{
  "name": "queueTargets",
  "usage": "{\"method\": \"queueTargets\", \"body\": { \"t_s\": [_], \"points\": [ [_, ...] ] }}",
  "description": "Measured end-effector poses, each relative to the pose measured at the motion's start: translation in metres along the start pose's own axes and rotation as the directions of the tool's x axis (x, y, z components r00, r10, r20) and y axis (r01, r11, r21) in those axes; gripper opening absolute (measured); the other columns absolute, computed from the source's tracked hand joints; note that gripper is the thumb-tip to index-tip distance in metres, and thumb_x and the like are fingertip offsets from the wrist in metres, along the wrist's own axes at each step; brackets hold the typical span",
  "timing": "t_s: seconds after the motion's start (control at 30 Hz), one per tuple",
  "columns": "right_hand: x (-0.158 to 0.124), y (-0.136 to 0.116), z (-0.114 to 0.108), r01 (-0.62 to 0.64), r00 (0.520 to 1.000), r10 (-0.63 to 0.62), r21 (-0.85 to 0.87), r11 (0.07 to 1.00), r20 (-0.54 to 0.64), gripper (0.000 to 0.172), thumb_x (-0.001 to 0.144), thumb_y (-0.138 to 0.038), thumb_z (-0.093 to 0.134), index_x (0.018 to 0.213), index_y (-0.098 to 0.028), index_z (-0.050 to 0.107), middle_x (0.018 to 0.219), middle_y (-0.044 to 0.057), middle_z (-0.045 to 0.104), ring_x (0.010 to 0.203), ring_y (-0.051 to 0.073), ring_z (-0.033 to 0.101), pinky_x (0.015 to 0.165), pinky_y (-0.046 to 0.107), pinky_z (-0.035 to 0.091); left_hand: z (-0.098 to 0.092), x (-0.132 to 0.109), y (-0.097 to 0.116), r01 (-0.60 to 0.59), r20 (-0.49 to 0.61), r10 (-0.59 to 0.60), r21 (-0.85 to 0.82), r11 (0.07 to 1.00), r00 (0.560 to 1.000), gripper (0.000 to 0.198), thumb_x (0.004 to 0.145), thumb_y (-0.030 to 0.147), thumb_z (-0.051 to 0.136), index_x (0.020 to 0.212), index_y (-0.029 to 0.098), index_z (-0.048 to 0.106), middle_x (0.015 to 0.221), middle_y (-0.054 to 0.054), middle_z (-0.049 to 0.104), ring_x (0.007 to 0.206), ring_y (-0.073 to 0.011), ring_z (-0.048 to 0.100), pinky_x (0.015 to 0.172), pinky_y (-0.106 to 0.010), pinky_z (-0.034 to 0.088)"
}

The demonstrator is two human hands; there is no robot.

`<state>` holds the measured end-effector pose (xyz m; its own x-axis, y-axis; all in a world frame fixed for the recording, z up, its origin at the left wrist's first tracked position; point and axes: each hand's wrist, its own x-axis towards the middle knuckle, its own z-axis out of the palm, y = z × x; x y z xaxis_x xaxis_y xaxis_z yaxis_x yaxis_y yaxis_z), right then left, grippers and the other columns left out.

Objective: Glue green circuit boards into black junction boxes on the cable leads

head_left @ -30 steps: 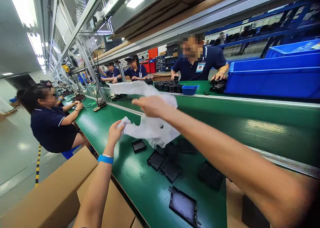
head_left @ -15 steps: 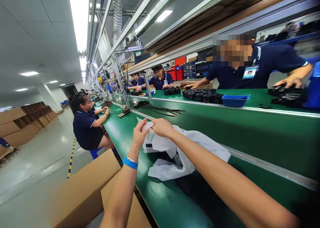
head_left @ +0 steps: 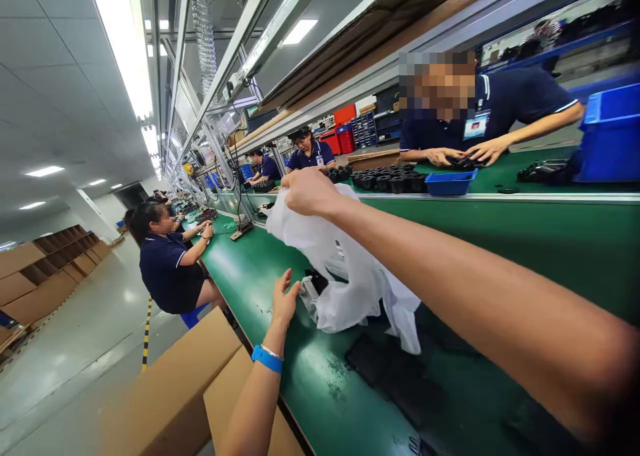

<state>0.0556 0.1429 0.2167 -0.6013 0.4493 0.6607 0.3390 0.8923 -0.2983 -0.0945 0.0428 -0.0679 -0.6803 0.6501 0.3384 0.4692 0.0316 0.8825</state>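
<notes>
R hand point(head_left: 309, 191) fingers clenched on top of white plastic bag point(head_left: 350, 283), raised above green surface point(head_left: 240, 276); L hand point(head_left: 285, 301) fingers spread, just beside bag's bottom; bag's label unreadable.

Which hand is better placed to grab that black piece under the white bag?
Probably the left. The left hand is open, right beside the black piece at the lower edge of the white bag; the right hand is raised, clutching the bag's top.

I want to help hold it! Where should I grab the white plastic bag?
Probably the bunched top edge, from above, where the right hand grips it. The white plastic bag hangs limp and loose below, so its gathered top gives you the firmest hold.
</notes>
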Motion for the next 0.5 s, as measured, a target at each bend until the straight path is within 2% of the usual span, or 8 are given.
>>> {"method": "queueTargets", "body": {
  "t_s": [0.1, 0.23, 0.33, 0.5],
  "points": [
    [0.002, -0.007, -0.013, -0.003, 0.994, 0.006, 0.022, 1.000, -0.112, 0.027, 0.071, -0.016, 0.051, 0.093, -0.018, 0.066, 0.093, 0.007, 0.068, 0.086, 0.023, 0.060, 0.067, 0.028, 0.040, 0.004, -0.008, 0.007, -0.038, 0.046, 0.036, 0.026, 0.999, 0.998, 0.043, 0.088, 0.031, 0.060, 0.129, 0.019, 0.050, 0.133, -0.011, 0.048, 0.120, -0.0279, 0.047, 0.101, -0.052, 0.038],
    [0.007, -0.017, -0.032, 0.016, 0.963, 0.004, 0.070, 0.997, -0.271, 0.021, 0.075, -0.016, 0.048, 0.089, -0.016, 0.063, 0.086, 0.007, 0.066, 0.082, 0.021, 0.057, 0.070, 0.029, 0.040, 0.008, -0.013, 0.014, -0.078, 0.085, 0.072, 0.064, 0.995, 0.994, 0.044, 0.088, 0.032, 0.060, 0.129, 0.020, 0.050, 0.134, -0.010, 0.047, 0.124, -0.0284, 0.044, 0.104, -0.053, 0.034],
    [0.007, -0.023, -0.048, 0.026, 0.925, -0.002, 0.057, 0.998, -0.379, 0.018, 0.078, -0.019, 0.047, 0.089, -0.016, 0.061, 0.092, 0.008, 0.065, 0.085, 0.020, 0.054, 0.076, 0.031, 0.038, 0.009, -0.015, 0.016, -0.080, 0.085, 0.072, 0.093, 0.992, 0.994, 0.038, 0.091, 0.032, 0.056, 0.126, 0.020, 0.051, 0.135, -0.010, 0.047, 0.123, -0.0278, 0.046, 0.103, -0.053, 0.036],
    [0.004, -0.030, -0.073, -0.001, 0.851, 0.015, 0.026, 1.000, -0.525, 0.016, 0.081, -0.024, 0.046, 0.089, -0.026, 0.060, 0.094, 0.003, 0.065, 0.081, 0.015, 0.051, 0.076, 0.027, 0.039, 0.010, -0.018, 0.014, -0.041, 0.067, 0.034, 0.107, 0.993, 0.997, 0.033, 0.091, 0.032, 0.056, 0.122, 0.019, 0.054, 0.131, -0.010, 0.050, 0.116, -0.0258, 0.051, 0.097, -0.050, 0.042]
  ]
}}
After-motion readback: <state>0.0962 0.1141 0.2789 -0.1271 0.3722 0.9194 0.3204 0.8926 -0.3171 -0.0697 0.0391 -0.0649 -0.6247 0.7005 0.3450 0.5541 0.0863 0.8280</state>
